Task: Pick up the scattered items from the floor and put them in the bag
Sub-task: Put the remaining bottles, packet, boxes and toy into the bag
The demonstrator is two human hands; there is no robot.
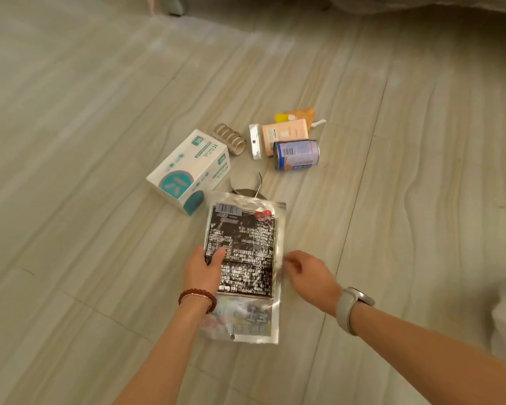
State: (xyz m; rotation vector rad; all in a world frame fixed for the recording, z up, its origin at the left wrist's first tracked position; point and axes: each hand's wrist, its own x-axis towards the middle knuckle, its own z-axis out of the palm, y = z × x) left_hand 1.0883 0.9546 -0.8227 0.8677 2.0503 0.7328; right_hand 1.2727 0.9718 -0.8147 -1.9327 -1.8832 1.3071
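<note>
Dark item (247, 192) half-hidden behind pouch (244, 258)

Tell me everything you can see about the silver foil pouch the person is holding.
The foil pouch is flat, shiny and silver, with a large black panel of small pale print, a barcode sticker and a red mark near its far end, and a lighter printed strip with a small hang hole at its near end. It looks like crinkled metallised plastic. The left hand grips its left edge, thumb on the face; the right hand sits at its right edge, contact blurred.
</note>
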